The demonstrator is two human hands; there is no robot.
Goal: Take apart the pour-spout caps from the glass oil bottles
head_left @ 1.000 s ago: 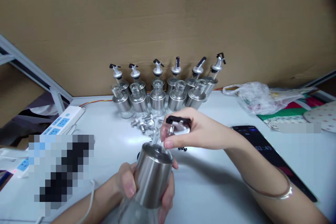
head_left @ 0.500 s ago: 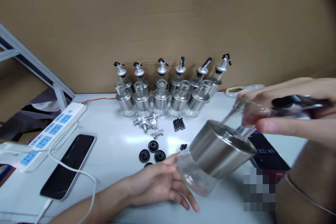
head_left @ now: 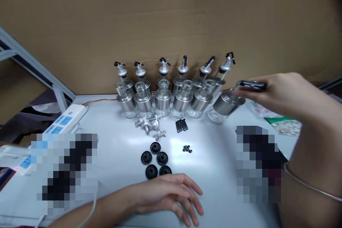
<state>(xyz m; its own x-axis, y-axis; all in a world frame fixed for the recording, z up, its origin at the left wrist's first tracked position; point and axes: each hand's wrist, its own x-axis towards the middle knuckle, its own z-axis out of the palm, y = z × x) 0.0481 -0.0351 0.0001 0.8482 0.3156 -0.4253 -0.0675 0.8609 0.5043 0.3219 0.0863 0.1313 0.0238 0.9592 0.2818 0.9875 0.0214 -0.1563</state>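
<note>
My right hand [head_left: 278,91] is closed around the top of a glass oil bottle [head_left: 228,105] with a steel sleeve. A black lever [head_left: 252,85] shows at its fingers; the hand hides the rest of the bottle's top. This bottle is at the right end of the front row, its base on or just over the table; I cannot tell which. Several similar bottles without spouts [head_left: 163,101] stand beside it. My left hand [head_left: 168,196] rests low at the front with fingers spread, holding nothing, close to several black round caps [head_left: 146,157].
Behind stand several bottles with pour spouts [head_left: 164,66]. Silver spout parts [head_left: 149,126], black levers [head_left: 182,125] and small black rings [head_left: 187,148] lie mid-table. At left are a power strip [head_left: 56,128] and a white cable [head_left: 92,203]. A cardboard wall [head_left: 171,17] closes the back.
My right hand has carried the bottle away from me, from above my left hand to the right end of the front row. My left hand now has nothing over it.
</note>
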